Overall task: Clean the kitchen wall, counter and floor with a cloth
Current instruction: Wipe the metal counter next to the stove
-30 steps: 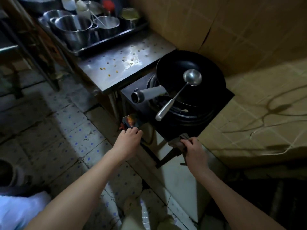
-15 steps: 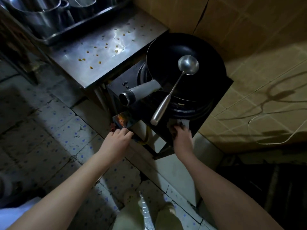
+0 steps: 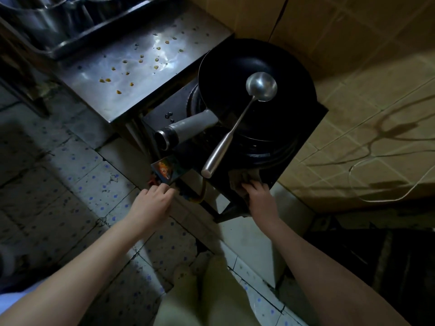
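Observation:
My right hand [image 3: 259, 198] presses a dark grey cloth [image 3: 244, 176] against the front edge of the black stove [image 3: 303, 142], just right of the ladle's handle end. My left hand [image 3: 151, 203] rests with curled fingers below a small colourful card [image 3: 166, 171] at the stove's lower left corner; whether it grips anything I cannot tell. The steel counter [image 3: 131, 67] to the left carries several yellow crumbs. The tiled wall [image 3: 364, 90] stands to the right, and the speckled floor tiles [image 3: 82, 184] lie below.
A black wok [image 3: 235, 67] with a grey handle [image 3: 188, 128] sits on the burner, a steel ladle [image 3: 235, 123] resting in it. A tray of metal pots [image 3: 58, 20] stands at the top left. My legs [image 3: 207, 292] are at the bottom.
My right hand has slid the cloth up along the stove's front edge toward the ladle handle. My left hand stayed near the card. The view has tilted downward.

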### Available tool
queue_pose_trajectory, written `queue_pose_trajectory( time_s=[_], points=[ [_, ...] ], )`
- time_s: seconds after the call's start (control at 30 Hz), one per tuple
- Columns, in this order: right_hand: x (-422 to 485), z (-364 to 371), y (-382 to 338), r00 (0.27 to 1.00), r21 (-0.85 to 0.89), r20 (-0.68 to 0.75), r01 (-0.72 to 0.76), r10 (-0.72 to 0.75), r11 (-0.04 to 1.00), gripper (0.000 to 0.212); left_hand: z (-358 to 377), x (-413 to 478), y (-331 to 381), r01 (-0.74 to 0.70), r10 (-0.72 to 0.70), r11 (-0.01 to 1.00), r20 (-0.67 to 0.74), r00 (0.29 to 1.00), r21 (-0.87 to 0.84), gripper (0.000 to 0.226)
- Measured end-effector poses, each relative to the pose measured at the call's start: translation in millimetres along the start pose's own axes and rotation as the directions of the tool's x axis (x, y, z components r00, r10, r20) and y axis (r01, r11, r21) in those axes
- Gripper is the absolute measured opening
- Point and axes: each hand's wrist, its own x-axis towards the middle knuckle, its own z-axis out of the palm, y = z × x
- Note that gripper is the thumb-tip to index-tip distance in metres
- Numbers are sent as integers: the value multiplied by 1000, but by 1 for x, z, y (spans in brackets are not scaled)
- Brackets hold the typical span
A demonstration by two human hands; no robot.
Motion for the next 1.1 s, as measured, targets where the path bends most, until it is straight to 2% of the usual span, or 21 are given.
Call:
queue_pose_trajectory(
  time_s=[0.13, 0.23, 0.33, 0.5, 0.7, 0.77, 0.83, 0.9, 0.97, 1.03, 1.1],
  points=[
    [3, -7, 10, 987, 126, -94, -117, 129, 985, 42, -7, -6, 4, 64, -64, 998, 1, 998, -28, 42],
    [2, -5, -2, 943, 260, -174, -233, 283, 937, 39, -11, -16, 7, 103, -105, 993, -39, 994, -53, 39],
    [2, -2, -16, 923, 288, -158, -296, 350, 911, 39, -14, -21, 9, 149, -155, 985, -62, 986, -89, 36],
    [-2, 3, -30, 984, 130, -55, -162, 171, 978, 46, -22, -24, 14, 185, -199, 975, -108, 974, -125, 31],
    [5, 7, -52, 994, -107, 88, 79, -70, 991, 56, -33, -21, 9, 199, -213, 973, -126, 969, -115, 30],
    [8, 5, -52, 987, -110, 130, 112, -98, 988, 64, -35, -18, 5, 191, -201, 977, -105, 974, -97, 31],
    [7, 2, -46, 988, -51, 132, 86, -78, 995, 63, -38, -13, -3, 180, -187, 981, -86, 979, -75, 31],
    [2, -2, -36, 996, 51, 84, 8, -12, 999, 52, -41, -8, -15, 159, -163, 985, -76, 984, -61, 30],
    [-2, -4, -25, 993, 154, 8, -118, 118, 981, 45, -44, -1, -31, 126, -129, 991, -80, 988, -37, 30],
    [-2, -7, -21, 962, 234, -71, -241, 264, 942, 41, -48, 8, -51, 95, -95, 995, -80, 992, -11, 32],
    [3, -7, -28, 919, 284, -73, -353, 387, 892, 41, -52, 16, -75, 59, -59, 998, -65, 996, 6, 36]
  ],
)
